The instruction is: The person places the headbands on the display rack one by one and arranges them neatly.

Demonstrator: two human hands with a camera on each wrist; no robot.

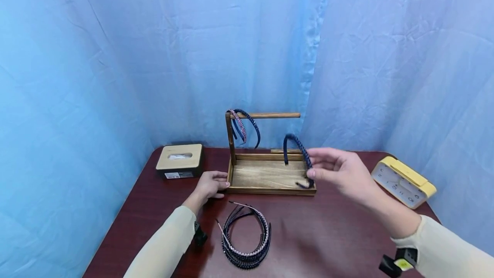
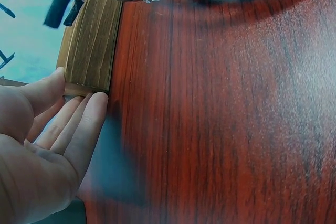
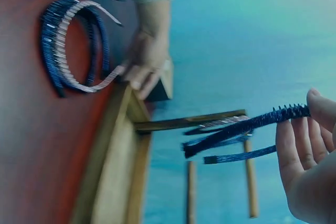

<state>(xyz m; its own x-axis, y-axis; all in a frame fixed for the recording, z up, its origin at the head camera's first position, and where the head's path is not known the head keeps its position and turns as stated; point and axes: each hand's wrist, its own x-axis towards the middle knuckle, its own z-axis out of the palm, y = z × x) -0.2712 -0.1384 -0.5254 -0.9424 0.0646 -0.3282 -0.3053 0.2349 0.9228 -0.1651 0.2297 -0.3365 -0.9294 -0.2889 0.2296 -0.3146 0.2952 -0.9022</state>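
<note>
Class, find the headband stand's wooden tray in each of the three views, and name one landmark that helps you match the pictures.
Head: the wooden tray is a little below and right of the middle.
Left wrist: upper left, only partly shown.
Right wrist: lower left, blurred, running to the bottom edge.
Shared landmark: the left hand, at the tray's left end in all three.

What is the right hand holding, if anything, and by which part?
The right hand holds a dark blue headband by its curved part, away from the ends.
</note>
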